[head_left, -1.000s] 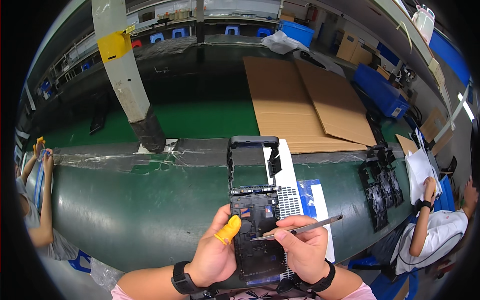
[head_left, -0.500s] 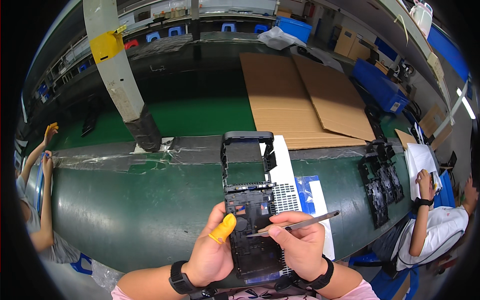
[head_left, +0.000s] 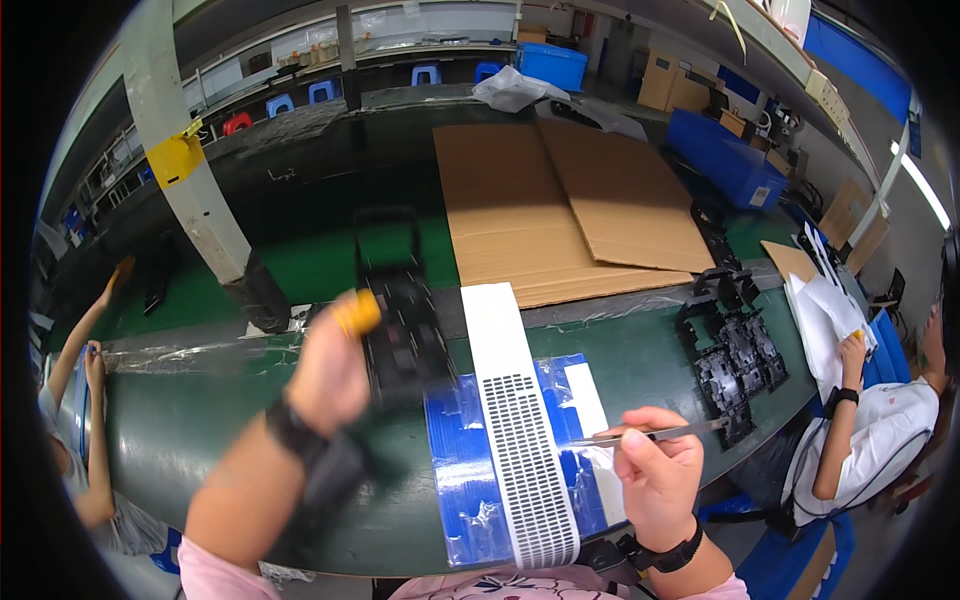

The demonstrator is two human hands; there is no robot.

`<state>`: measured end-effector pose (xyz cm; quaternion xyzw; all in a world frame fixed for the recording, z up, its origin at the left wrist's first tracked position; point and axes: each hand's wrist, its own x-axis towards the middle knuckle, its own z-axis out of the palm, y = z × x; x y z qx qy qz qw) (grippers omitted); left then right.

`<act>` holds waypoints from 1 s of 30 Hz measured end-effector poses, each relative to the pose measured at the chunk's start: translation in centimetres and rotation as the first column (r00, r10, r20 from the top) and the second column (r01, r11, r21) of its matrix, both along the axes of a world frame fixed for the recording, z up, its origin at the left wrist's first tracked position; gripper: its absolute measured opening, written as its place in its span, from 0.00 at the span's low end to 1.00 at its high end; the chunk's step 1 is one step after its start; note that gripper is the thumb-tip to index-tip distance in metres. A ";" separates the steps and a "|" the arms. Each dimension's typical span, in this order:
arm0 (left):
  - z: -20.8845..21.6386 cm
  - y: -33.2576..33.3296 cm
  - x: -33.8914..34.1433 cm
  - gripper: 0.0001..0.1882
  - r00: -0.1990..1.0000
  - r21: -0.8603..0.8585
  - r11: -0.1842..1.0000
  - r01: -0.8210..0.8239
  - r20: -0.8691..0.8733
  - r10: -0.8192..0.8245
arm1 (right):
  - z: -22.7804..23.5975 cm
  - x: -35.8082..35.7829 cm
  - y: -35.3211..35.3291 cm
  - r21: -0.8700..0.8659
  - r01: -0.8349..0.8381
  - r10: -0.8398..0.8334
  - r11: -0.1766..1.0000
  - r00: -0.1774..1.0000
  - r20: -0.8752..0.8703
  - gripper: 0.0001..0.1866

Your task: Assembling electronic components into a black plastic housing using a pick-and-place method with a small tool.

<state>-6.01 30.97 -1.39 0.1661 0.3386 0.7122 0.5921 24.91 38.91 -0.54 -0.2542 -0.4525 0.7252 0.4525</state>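
My left hand (head_left: 335, 365), blurred by motion and wearing a yellow finger cot, grips a black plastic housing (head_left: 405, 325) by its left side. The housing has an open frame at its far end and hangs over the left middle of the table. In my right hand (head_left: 660, 470) are metal tweezers (head_left: 690, 431), pinched between thumb and fingers, their tips pointing left. Below those tips lies a white sheet with rows of small black stickers (head_left: 520, 420). It rests on a blue, shiny plastic-covered board (head_left: 455, 500), beside a white strip (head_left: 590, 400).
Several black plastic parts (head_left: 735, 370) stand at the right on the green table (head_left: 200, 420). Flat cardboard sheets (head_left: 500, 200) lie beyond. A post (head_left: 190, 200) rises at the left. One person sits at the right (head_left: 860, 420); another person's arms (head_left: 95, 380) show at the left.
My left hand has carried the housing away to the left and forward, uncovering the sticker sheet and blue board. My right hand has shifted right and slightly down, still holding the tweezers.
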 end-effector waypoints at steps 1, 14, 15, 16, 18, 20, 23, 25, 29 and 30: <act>-0.2 1.0 -2.8 0.19 0.949 -0.025 0.959 -0.284 -0.153 0.277 | -0.2 1.0 0.1 -0.010 0.053 -0.053 0.999 0.999 0.005 0.11; 1.0 17.0 25.1 0.26 -0.034 -0.110 0.912 0.396 -0.994 -0.105 | 0.1 11.5 1.5 0.181 0.536 -0.512 0.825 0.843 -0.166 0.09; 1.9 19.0 26.5 0.27 0.045 -0.320 0.862 0.393 -0.930 -0.366 | 1.1 11.3 0.7 0.236 0.528 -0.483 0.816 0.847 -0.221 0.10; -1.3 21.4 27.4 0.27 0.127 -0.309 0.905 0.291 -0.926 -0.357 | 1.5 10.6 0.2 0.284 0.495 -0.428 0.821 0.863 -0.268 0.10; -6.1 23.9 28.6 0.23 0.063 -0.196 0.963 0.183 -0.976 -0.210 | 3.4 10.3 -1.2 0.235 0.429 -0.394 0.872 0.901 -0.185 0.06; -3.6 22.8 28.3 0.19 0.163 -0.341 0.885 0.318 -0.899 -0.406 | 2.8 13.1 -1.3 0.262 0.452 -0.426 0.853 0.892 -0.153 0.09; -1.9 20.9 25.8 0.14 0.426 -0.385 0.893 0.233 -0.785 -0.450 | -0.9 17.4 0.8 0.259 0.520 -0.528 0.814 0.848 -0.043 0.11; -0.5 18.4 23.5 0.14 0.565 -0.289 0.949 0.123 -0.766 -0.307 | -1.1 18.0 1.1 0.234 0.514 -0.519 0.825 0.854 -0.043 0.11; 1.4 13.1 18.2 0.07 0.660 -0.044 0.999 -0.031 -0.751 -0.012 | 0.0 15.8 0.5 0.274 0.437 -0.426 0.857 0.899 -0.101 0.11; 1.4 11.8 16.4 0.12 0.723 -0.047 0.998 -0.046 -0.691 0.000 | 0.6 14.0 0.3 0.256 0.419 -0.402 0.871 0.908 -0.120 0.12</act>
